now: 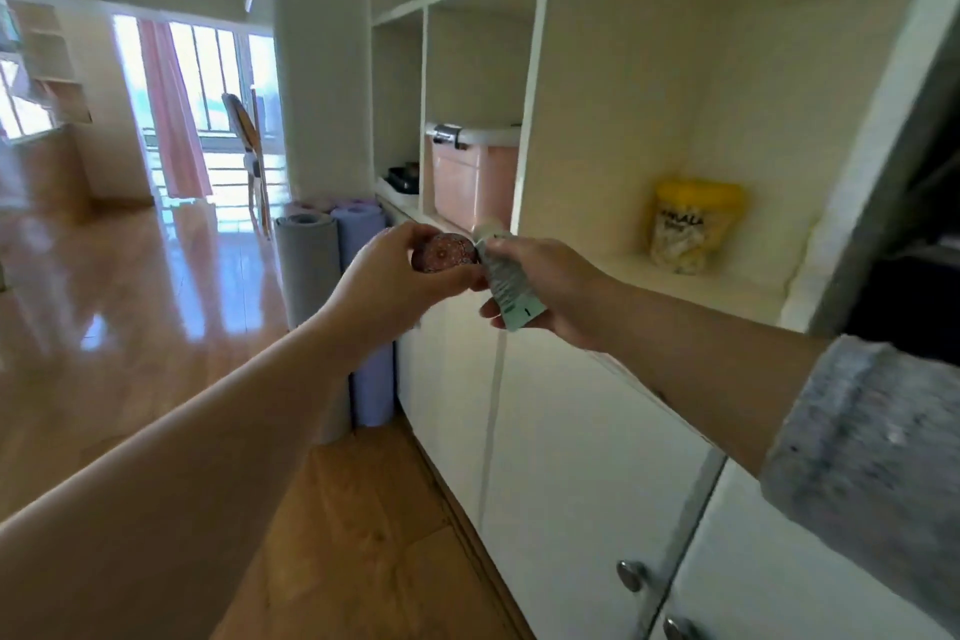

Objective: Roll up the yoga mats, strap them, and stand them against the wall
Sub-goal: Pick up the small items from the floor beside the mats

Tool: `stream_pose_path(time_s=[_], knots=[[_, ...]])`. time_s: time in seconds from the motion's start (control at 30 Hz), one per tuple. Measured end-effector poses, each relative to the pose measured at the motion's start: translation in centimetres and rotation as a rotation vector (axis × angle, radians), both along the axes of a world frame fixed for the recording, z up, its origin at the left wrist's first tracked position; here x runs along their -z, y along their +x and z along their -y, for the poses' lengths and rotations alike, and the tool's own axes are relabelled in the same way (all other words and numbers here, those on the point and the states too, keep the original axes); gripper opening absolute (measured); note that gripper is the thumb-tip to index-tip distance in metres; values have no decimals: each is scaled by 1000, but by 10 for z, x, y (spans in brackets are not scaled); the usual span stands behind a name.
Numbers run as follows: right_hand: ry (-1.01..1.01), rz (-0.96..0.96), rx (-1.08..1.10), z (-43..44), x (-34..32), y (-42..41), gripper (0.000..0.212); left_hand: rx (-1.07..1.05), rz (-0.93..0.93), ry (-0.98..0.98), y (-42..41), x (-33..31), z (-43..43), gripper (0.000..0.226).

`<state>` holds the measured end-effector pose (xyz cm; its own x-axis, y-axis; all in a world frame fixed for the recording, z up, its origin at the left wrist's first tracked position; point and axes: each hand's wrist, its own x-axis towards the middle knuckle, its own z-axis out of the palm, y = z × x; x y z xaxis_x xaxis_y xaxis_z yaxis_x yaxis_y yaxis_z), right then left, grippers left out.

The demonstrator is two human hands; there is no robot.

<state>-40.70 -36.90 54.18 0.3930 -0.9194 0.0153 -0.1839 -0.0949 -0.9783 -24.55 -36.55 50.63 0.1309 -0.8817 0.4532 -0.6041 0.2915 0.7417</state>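
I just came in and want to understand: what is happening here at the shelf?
A person stands at the white shelf. The left grip holds a small round patterned disc, and the right grip holds a pale green tube, close together. A grey mat and a purple mat stand rolled and upright on the floor beside the shelf. Neither is being handled.
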Motion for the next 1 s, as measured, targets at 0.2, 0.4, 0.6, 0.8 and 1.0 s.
stream_pose_path(time_s=[0.2,0.4,0.6,0.8,1.0], knots=[[-89,-197,190,-37,-22,-71,32,122,49,-21,-79,-12,-9,54],[-340,-941,294,-19,-6,-104,31,104,143,29,-131,6,21,65],[-293,-1258,469,30,46,-106,49,112,138,62,-151,39,78,70],[-366,-1429,532,70,53,-112,59,88,27,57,-156,48,119,43],[-427,-1319,545,87,56,-114,31,71,99,55,-161,51,146,26]])
